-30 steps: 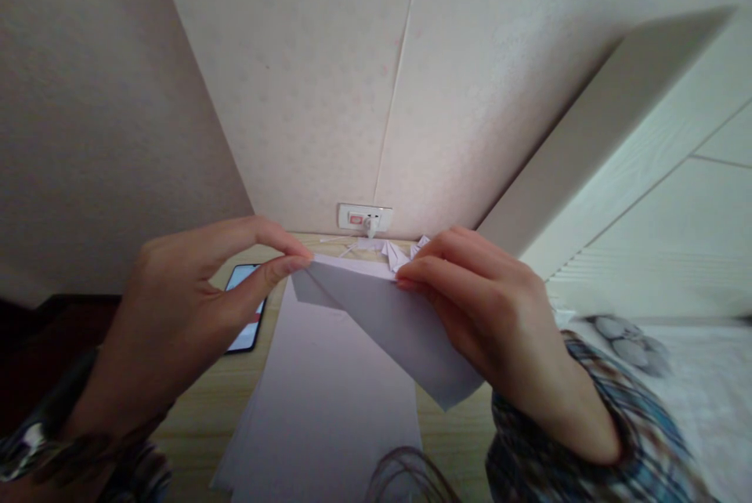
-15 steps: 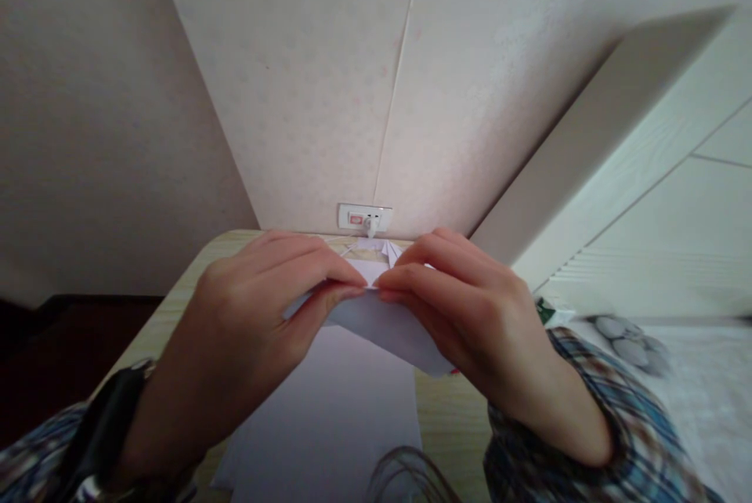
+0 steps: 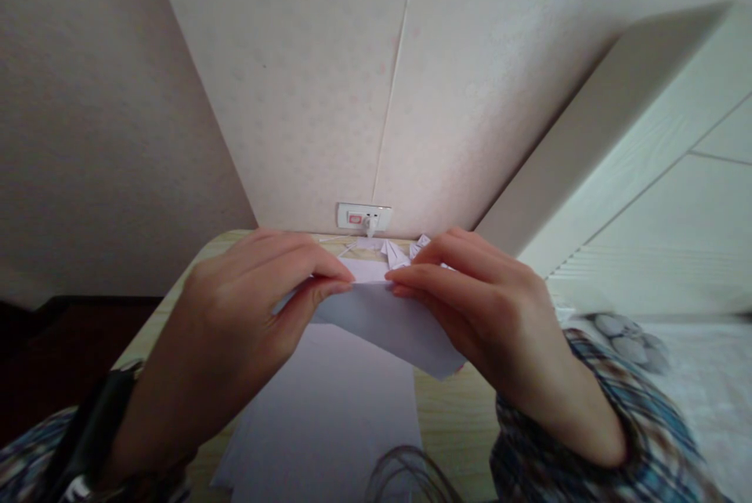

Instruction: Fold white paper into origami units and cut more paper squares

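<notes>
Both hands pinch the top edge of a white sheet of paper (image 3: 388,323), held up above the table. My left hand (image 3: 258,307) grips that edge between thumb and forefinger on the left. On the other side, my right hand (image 3: 470,299) pinches the same edge, with a short gap between the two sets of fingertips. The sheet's lower corner hangs down toward the right wrist. Beneath it lies a stack of white paper (image 3: 334,417). Parts of the held sheet are hidden behind my fingers.
Folded paper pieces (image 3: 395,254) lie at the back of the wooden table (image 3: 455,417), near a wall socket (image 3: 364,217) with a plug in it. A white cabinet (image 3: 646,174) stands to the right. A grey plush-like object (image 3: 628,342) rests on white cloth.
My hands have slid apart along the paper's edge, the left one leftward and the right one rightward. More of the sheet and its lower corner now show.
</notes>
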{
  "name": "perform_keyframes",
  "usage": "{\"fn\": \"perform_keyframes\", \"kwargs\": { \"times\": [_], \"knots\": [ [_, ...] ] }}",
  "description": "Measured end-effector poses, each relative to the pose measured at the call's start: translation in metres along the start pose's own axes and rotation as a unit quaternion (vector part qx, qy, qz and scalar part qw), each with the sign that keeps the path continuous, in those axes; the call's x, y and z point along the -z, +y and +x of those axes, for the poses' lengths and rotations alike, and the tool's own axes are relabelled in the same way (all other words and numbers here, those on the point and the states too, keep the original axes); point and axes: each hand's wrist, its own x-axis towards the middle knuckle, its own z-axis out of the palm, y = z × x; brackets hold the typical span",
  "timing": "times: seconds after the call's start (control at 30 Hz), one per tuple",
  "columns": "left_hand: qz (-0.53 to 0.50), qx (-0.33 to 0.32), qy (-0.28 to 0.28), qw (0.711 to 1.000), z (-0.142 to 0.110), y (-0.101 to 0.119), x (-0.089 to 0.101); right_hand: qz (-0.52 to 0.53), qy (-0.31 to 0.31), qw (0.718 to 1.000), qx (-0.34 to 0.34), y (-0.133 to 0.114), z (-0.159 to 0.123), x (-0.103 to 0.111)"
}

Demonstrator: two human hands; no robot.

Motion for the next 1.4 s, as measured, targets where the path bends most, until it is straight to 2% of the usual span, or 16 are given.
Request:
{"fn": "perform_keyframes", "kwargs": {
  "times": [0.23,0.4,0.53,0.7,0.87,1.03,1.4],
  "knots": [
    [0.007,-0.014,-0.004,1.0,-0.003,-0.002,0.001,-0.027,-0.002,0.999,0.023,-0.003,0.001,0.002],
    [0.021,-0.048,0.013,0.999,-0.002,0.001,-0.003,-0.04,-0.012,0.998,0.038,-0.003,0.0,-0.002],
    [-0.007,-0.064,0.03,0.998,0.001,0.008,-0.007,-0.045,-0.013,0.998,0.038,-0.003,-0.001,-0.001],
    [-0.031,-0.057,0.047,0.997,0.001,0.01,-0.01,-0.049,-0.017,0.998,0.045,-0.006,0.005,-0.002],
    [-0.054,-0.007,0.024,0.998,-0.003,0.004,-0.007,-0.03,-0.009,0.998,0.059,-0.003,0.007,-0.003],
    [-0.057,0.031,0.007,0.998,-0.004,0.001,-0.003,-0.041,-0.012,0.999,0.033,0.0,0.003,0.001],
    [-0.04,0.004,-0.001,0.999,-0.005,-0.003,-0.005,-0.018,-0.056,0.998,0.008,0.003,0.001,0.0]
  ]
}}
